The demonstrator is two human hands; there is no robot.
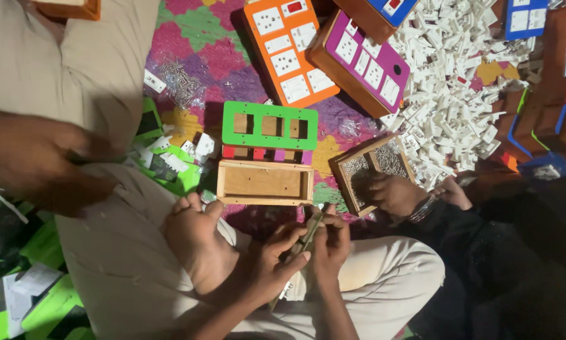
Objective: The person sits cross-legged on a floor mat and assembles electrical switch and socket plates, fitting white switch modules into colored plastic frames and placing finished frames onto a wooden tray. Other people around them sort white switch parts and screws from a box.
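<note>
Closest to us, our left hand and right hand meet over our lap, above the pale trouser leg. The fingers of both are clenched around a thin, stick-like tool that runs at a slant between them; it is too dim for us to tell what kind of tool it is. Our bare foot lies just left of the left hand, folded across the other leg.

Just beyond our hands an open wooden box sits on the patterned floor mat, and a green faceplate with three rectangular cut-outs leans or lies right behind it, touching its far edge. To the right, another person's hand reaches into a small wooden tray of screws. To the left, a blurred hand of a third person hovers over green and white packaging.

Farther off lie an orange switchboard and a purple switchboard, both fitted with white sockets and switches, side by side. A loose heap of screws lies to their left, and a big pile of white switch parts spreads to their right.
</note>
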